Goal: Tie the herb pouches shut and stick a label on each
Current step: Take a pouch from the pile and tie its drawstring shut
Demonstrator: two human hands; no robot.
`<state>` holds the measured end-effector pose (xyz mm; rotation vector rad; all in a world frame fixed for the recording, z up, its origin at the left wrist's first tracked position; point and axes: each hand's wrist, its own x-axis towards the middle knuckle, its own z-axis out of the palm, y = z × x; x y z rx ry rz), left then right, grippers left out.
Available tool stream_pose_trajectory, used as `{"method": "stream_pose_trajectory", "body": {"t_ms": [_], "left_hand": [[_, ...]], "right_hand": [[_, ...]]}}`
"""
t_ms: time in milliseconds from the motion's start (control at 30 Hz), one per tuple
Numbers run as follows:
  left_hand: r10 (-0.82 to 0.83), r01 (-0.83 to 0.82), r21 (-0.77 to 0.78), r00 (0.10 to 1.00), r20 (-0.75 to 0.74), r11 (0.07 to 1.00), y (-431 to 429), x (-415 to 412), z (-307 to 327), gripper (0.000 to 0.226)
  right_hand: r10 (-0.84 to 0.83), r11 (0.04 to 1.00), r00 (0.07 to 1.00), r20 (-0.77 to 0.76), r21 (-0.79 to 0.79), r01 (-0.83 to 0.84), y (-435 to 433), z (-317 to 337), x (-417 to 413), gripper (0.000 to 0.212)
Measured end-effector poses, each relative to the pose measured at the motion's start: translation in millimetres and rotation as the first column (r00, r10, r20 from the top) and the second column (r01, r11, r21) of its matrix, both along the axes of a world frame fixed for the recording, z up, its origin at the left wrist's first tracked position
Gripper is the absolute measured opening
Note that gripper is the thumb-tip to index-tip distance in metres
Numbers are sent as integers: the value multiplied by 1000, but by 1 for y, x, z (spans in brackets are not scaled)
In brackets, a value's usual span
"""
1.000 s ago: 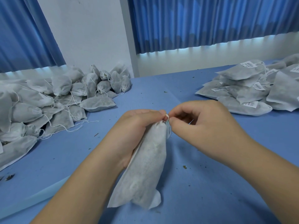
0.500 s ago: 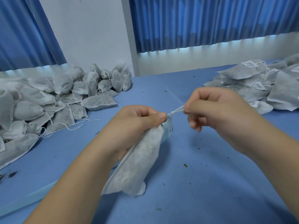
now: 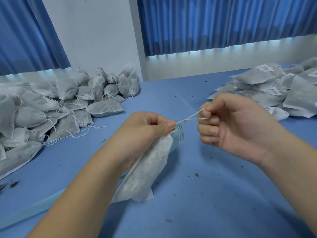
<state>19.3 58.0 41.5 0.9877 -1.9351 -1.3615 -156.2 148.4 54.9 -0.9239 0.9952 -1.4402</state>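
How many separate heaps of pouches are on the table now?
2. One heap with loose strings lies at the left; one labelled heap lies far right, cut off by the frame, so more may be hidden. Another pouch is in the left hand.

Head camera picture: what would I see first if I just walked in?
In the middle, the left hand grips a white pouch by its neck while the right hand pinches its string taut. A heap of pouches lies left on the blue table, a labelled stack far right.
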Motion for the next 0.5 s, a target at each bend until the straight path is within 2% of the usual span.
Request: {"method": "stream_pose_trajectory", "body": {"t_ms": [100, 167, 333, 400, 500], "left_hand": [[-36, 39, -67, 999, 37, 997, 0, -1, -4, 18], [-152, 156, -49, 986, 66, 987, 1, -1, -5, 16], [-434, 436, 66, 843, 318, 897, 7, 1, -7, 49], [-481, 477, 100, 812, 330, 873, 10, -3, -9, 52], [-518, 485, 184, 823, 233, 855, 12, -7, -12, 53]], "right_hand": [[-50, 999, 999, -15, 20, 50, -2, 0, -4, 9], [-102, 995, 995, 1, 22, 102, -4, -1, -8, 12], [-230, 973, 970, 81, 41, 227, -8, -2, -22, 20], [-253, 967, 961, 107, 26, 252, -9, -3, -25, 19], [-267, 963, 957, 115, -5, 269, -10, -3, -28, 22]]}}
